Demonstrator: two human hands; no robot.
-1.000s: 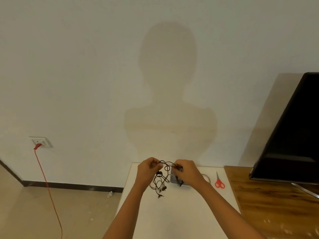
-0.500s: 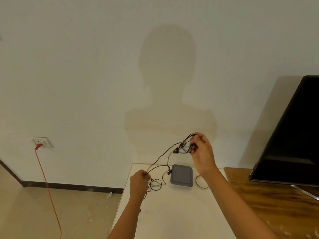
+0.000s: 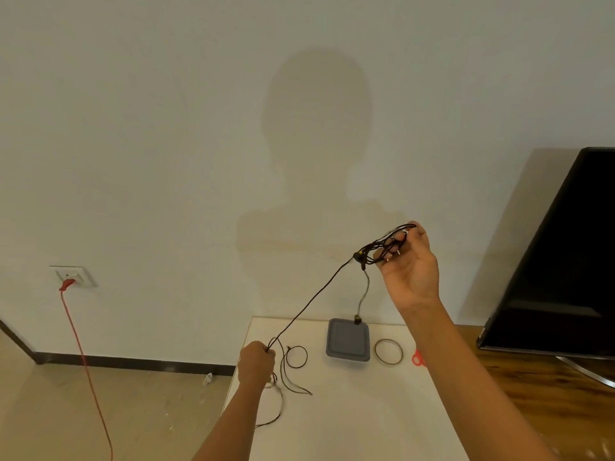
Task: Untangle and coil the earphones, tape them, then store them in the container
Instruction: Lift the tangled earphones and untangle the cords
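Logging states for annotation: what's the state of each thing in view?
earphones, tangled, bundle raised, one strand taut
right hand, pinching the bundle
left hand, gripping the strand
container, on table, looks lidded
tape roll, flat on table
scissors, on table, partly hidden
TV, off
red plug, in socket

Nothing readable is showing up anywhere here: no text, labels, brand names, numbers or signs are appearing on anything in view.

Likely a home — television (image 3: pixel 565 261), socket (image 3: pixel 71 276)
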